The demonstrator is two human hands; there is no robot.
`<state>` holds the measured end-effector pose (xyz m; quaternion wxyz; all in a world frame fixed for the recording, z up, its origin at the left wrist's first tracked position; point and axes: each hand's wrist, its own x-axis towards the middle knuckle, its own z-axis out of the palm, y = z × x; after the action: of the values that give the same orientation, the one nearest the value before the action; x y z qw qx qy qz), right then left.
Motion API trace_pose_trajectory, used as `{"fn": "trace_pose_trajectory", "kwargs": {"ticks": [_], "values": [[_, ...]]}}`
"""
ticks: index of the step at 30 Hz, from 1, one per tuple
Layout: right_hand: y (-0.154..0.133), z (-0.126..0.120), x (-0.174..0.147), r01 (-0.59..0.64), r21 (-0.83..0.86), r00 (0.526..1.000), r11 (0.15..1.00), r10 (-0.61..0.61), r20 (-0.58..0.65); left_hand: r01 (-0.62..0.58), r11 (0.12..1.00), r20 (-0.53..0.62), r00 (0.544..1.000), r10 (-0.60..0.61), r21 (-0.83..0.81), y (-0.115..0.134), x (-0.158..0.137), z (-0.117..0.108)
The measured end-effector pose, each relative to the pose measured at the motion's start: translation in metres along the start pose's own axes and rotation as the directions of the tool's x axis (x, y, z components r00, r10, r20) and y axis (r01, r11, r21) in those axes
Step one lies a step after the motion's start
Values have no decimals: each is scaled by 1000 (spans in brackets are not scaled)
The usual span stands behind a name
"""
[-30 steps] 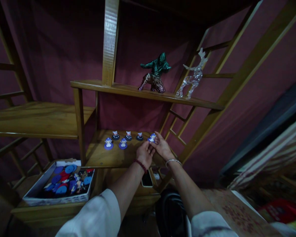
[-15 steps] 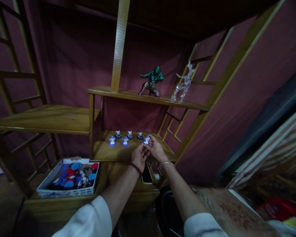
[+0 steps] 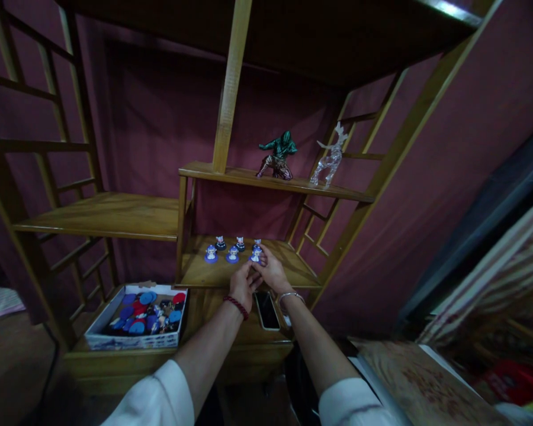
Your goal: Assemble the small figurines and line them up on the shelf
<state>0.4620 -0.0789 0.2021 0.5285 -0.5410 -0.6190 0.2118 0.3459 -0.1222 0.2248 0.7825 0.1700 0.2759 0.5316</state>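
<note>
My right hand (image 3: 272, 272) reaches over the lower shelf and pinches a small purple-and-white figurine (image 3: 256, 255) on a round purple base, which appears to rest on the wood. Just below and left of that base is my left hand (image 3: 242, 285), its fingers loosely apart and the fingertips close to the base. Two matching purple figurines, one in the middle (image 3: 233, 254) and one at the left (image 3: 211, 254), stand upright in the same row. Behind them is a row of dark-based figurines: left (image 3: 221, 243), middle (image 3: 240, 244) and right (image 3: 257, 243), the last partly hidden.
An open box (image 3: 135, 341) of mixed figurines and coloured discs stands at lower left. A phone (image 3: 267, 310) lies below the shelf, beside my right wrist. On the shelf board (image 3: 244, 175) above are a green-hooded statue (image 3: 278, 155) and a clear deer (image 3: 329, 158).
The right purple figurine has moved left with my right hand, closer to its row. My left hand has drawn slightly down from it. The head view has shifted somewhat.
</note>
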Motion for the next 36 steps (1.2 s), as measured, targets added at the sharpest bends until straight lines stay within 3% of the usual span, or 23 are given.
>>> {"fn": "trace_pose_trajectory", "kwargs": {"ticks": [9,19,36], "values": [[12,12,4,0,-57,999,998,-3,-46,-17,999,6,1000,17,35,6,-3,-6],[7,15,7,3,-174,995,985,-20,-96,11,1000,22,1000,-10,-22,6,0,-12],[9,19,14,-26,-273,997,962,5,-77,22,999,-19,1000,-23,-33,4,5,-13]]}}
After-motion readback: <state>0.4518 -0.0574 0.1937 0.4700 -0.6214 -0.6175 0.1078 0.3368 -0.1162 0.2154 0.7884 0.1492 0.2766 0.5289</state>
